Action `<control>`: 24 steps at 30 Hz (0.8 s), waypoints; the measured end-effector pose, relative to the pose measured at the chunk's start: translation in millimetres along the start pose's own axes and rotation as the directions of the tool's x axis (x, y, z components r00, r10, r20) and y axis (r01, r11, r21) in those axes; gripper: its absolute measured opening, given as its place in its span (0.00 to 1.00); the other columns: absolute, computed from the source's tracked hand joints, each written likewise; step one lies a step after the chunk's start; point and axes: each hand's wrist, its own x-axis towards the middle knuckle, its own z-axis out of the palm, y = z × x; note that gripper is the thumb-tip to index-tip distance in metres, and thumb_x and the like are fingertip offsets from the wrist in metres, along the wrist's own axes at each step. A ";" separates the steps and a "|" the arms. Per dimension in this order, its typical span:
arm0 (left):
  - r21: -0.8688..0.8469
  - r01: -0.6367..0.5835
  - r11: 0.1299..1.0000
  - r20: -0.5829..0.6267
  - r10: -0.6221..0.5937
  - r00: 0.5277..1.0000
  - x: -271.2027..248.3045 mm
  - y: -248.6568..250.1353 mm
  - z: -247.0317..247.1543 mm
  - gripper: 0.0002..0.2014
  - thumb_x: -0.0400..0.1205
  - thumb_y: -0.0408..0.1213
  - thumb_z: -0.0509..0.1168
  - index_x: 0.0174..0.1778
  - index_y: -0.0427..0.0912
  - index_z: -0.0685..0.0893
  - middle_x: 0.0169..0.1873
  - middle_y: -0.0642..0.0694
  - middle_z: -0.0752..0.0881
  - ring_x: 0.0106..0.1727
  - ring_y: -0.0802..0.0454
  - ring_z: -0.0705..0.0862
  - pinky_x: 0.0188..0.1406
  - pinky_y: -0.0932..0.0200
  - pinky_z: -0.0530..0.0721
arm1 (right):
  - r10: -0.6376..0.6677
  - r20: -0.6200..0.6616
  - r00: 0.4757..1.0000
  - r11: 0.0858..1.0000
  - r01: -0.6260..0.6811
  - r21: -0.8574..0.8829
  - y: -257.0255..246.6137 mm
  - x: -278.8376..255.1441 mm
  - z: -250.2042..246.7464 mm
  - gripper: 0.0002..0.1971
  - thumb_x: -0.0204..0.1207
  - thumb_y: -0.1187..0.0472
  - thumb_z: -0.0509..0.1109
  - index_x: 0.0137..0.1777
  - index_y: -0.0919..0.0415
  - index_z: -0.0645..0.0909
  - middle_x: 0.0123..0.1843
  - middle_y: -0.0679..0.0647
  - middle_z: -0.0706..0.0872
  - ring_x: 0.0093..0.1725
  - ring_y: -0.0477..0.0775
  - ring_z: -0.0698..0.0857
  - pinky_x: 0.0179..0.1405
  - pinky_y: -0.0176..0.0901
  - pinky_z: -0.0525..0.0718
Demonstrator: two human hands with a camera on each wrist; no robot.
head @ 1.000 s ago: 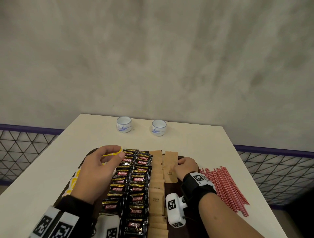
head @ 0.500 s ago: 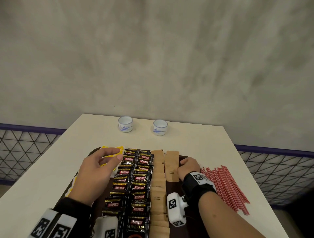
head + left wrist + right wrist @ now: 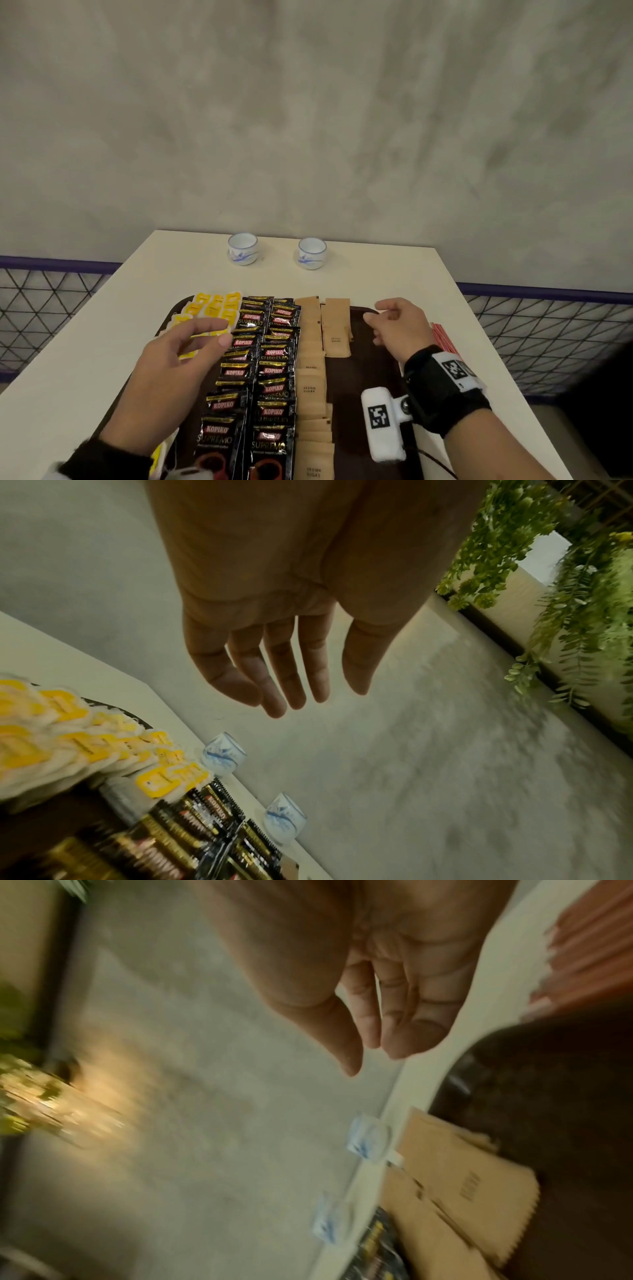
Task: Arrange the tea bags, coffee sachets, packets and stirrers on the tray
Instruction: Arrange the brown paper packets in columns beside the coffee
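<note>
A dark brown tray lies on the white table. On it, from left to right, lie yellow tea bags, two columns of black Kopiko coffee sachets and brown sugar packets. My left hand hovers over the tea bags with its fingers straight and nothing in it; the left wrist view shows the same left hand empty above the tea bags. My right hand hangs relaxed and empty over the bare right part of the tray, just right of the packets. Red stirrers lie on the table beyond the tray's right edge.
Two small white cups with blue marks stand at the far edge of the table. A wire mesh fence runs on both sides below the table. A grey wall rises behind.
My left hand let go of the yellow tea bag at the tray's far left and drew back. My right hand lifted off the brown packets and moved right.
</note>
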 end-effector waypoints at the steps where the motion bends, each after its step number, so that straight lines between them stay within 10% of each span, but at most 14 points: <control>1: 0.020 0.019 1.000 0.027 -0.019 0.999 -8.4 -2.4 -3.0 0.06 0.76 0.36 0.72 0.43 0.53 0.90 0.41 0.49 0.91 0.44 0.58 0.89 0.40 0.62 0.87 | -0.037 0.026 0.999 0.999 0.036 0.024 -2.8 -11.8 -15.9 0.09 0.75 0.61 0.74 0.54 0.55 0.80 0.44 0.54 0.84 0.39 0.53 0.86 0.45 0.48 0.88; 3: 0.062 0.027 0.998 0.084 -0.033 0.996 -30.6 -7.8 -7.0 0.10 0.75 0.35 0.73 0.41 0.58 0.90 0.39 0.48 0.91 0.44 0.56 0.89 0.46 0.56 0.87 | -0.111 0.066 0.992 0.994 0.112 -0.013 -0.9 -34.9 -48.5 0.07 0.76 0.59 0.74 0.52 0.52 0.82 0.42 0.52 0.84 0.40 0.52 0.85 0.44 0.47 0.86; 7: 0.252 0.066 0.965 0.282 -0.139 0.949 -84.9 -20.6 -0.1 0.12 0.70 0.35 0.78 0.33 0.61 0.91 0.40 0.57 0.91 0.44 0.69 0.86 0.43 0.76 0.83 | -0.147 0.160 0.976 0.941 0.188 -0.282 23.5 -78.4 -108.6 0.10 0.75 0.54 0.75 0.54 0.49 0.80 0.43 0.49 0.84 0.40 0.50 0.84 0.37 0.40 0.79; 10: 0.395 0.205 0.895 0.537 -0.407 0.739 -116.3 -41.1 11.9 0.13 0.46 0.56 0.84 0.22 0.67 0.88 0.41 0.44 0.89 0.37 0.62 0.88 0.45 0.72 0.83 | -0.057 0.253 0.966 0.846 0.182 -0.501 52.6 -108.1 -146.0 0.17 0.72 0.49 0.76 0.59 0.46 0.76 0.47 0.45 0.84 0.38 0.45 0.83 0.37 0.36 0.80; 12: 0.398 -0.013 0.917 0.555 -0.229 0.800 -133.4 -69.3 18.7 0.20 0.45 0.74 0.69 0.33 0.84 0.81 0.50 0.58 0.88 0.53 0.64 0.85 0.56 0.78 0.76 | 0.022 0.304 0.953 0.729 0.192 -0.657 71.4 -129.2 -163.4 0.25 0.70 0.41 0.75 0.65 0.43 0.73 0.54 0.38 0.80 0.46 0.41 0.82 0.47 0.32 0.81; 14: 0.454 -0.219 0.864 0.635 -0.142 0.759 -149.2 -74.2 33.5 0.14 0.60 0.82 0.56 0.41 0.98 0.65 0.58 0.76 0.75 0.61 0.73 0.77 0.61 0.86 0.64 | 0.094 0.369 0.925 0.634 0.231 -0.738 80.7 -149.4 -171.4 0.46 0.57 0.23 0.69 0.74 0.45 0.68 0.63 0.38 0.75 0.58 0.40 0.78 0.58 0.30 0.77; 18: 0.466 -0.571 0.676 0.708 0.102 0.699 -178.1 -77.3 56.7 0.20 0.84 0.63 0.41 0.73 0.76 0.54 0.54 0.70 0.70 0.36 0.75 0.82 0.38 0.82 0.79 | 0.243 0.451 0.859 0.574 0.247 -0.780 92.5 -182.6 -170.5 0.78 0.25 0.09 0.44 0.83 0.48 0.56 0.79 0.44 0.63 0.77 0.50 0.66 0.78 0.43 0.65; 22: 0.642 -0.553 0.531 0.679 -0.059 0.732 -181.4 -83.7 51.4 0.46 0.40 0.50 0.79 0.58 0.68 0.72 0.50 0.65 0.74 0.36 0.63 0.83 0.14 0.68 0.81 | 0.256 0.427 0.867 0.542 0.237 -0.806 109.9 -189.4 -155.5 0.80 0.25 0.10 0.45 0.85 0.49 0.47 0.86 0.49 0.50 0.84 0.56 0.53 0.83 0.49 0.55; 24: 0.685 -0.542 0.486 0.635 -0.035 0.772 -184.2 -84.7 52.9 0.52 0.30 0.45 0.84 0.54 0.65 0.73 0.50 0.63 0.73 0.37 0.59 0.84 0.14 0.64 0.81 | 0.270 0.400 0.876 0.543 0.204 -0.814 112.8 -189.3 -144.4 0.72 0.41 0.13 0.60 0.86 0.48 0.44 0.87 0.53 0.43 0.86 0.58 0.45 0.85 0.52 0.50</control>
